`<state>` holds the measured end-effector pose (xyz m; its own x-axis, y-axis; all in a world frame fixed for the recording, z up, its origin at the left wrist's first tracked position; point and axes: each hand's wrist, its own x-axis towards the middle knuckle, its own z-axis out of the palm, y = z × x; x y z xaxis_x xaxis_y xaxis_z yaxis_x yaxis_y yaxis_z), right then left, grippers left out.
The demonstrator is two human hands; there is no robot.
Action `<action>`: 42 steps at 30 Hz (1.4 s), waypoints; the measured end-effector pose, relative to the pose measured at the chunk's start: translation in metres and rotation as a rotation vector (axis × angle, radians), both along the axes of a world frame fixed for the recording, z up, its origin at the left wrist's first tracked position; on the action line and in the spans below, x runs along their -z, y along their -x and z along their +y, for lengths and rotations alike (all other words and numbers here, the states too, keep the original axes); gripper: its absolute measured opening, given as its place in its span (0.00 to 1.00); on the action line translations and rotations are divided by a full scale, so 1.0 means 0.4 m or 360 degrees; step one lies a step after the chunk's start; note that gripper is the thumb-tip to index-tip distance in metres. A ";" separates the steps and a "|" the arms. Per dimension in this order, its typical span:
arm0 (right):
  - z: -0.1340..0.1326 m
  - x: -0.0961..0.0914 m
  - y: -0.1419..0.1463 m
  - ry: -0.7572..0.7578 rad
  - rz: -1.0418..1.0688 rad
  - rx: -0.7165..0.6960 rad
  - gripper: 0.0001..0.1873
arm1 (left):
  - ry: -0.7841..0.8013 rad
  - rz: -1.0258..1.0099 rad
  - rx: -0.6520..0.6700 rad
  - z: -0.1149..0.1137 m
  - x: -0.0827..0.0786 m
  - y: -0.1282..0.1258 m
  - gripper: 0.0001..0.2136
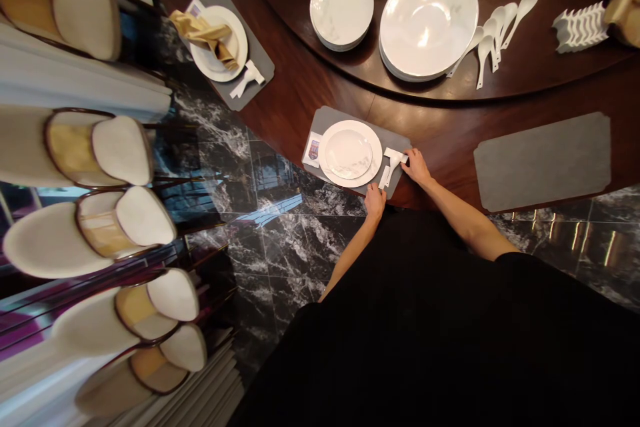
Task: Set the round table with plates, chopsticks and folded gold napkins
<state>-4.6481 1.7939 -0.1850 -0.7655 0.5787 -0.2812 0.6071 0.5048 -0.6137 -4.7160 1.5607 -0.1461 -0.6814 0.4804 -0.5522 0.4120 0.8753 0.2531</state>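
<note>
A gray placemat (317,121) lies at the table's front edge, carrying a large white plate (330,172) with a smaller white plate (349,153) on it. On its right side, a white spoon (393,161) leans on a white rest (395,153), with a narrow white paper sleeve (385,177) beside it. My right hand (418,168) has its fingers closed at the rest's right end, over the mat's edge. My left hand (375,201) is closed at the mat's near edge, by the sleeve's lower end; what its fingertips pinch is hidden.
Another place setting (220,40) with a folded gold napkin (207,35) is at left. A bare gray placemat (544,161) lies right. The turntable (505,80) bears stacked bowls (342,10), large plates (429,21), loose spoons (495,33) and white rests (581,27). Chairs (145,223) line the left.
</note>
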 end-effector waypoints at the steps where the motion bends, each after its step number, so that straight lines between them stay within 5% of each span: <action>1: 0.000 0.002 0.000 0.0003 -0.0001 0.0001 0.24 | -0.0004 -0.0001 -0.0005 -0.001 0.001 0.000 0.12; 15: 0.006 0.037 -0.031 0.0092 0.0090 0.0174 0.21 | -0.0089 -0.0077 -0.0052 -0.003 -0.004 0.008 0.15; 28: -0.007 0.020 -0.029 0.0193 0.0124 0.0306 0.17 | -0.0200 -0.0134 -0.0028 -0.020 0.001 0.027 0.16; 33: -0.027 -0.008 -0.021 0.0278 0.0194 0.0391 0.18 | -0.0252 -0.0196 -0.0069 -0.030 -0.021 0.037 0.15; 38: -0.038 -0.056 -0.050 0.0449 0.0293 0.0614 0.20 | -0.0257 -0.0171 -0.0082 -0.075 -0.054 0.043 0.03; 42: 0.072 -0.101 -0.165 0.0357 0.0496 0.1115 0.10 | -0.0238 -0.0316 0.0167 -0.110 -0.141 0.038 0.15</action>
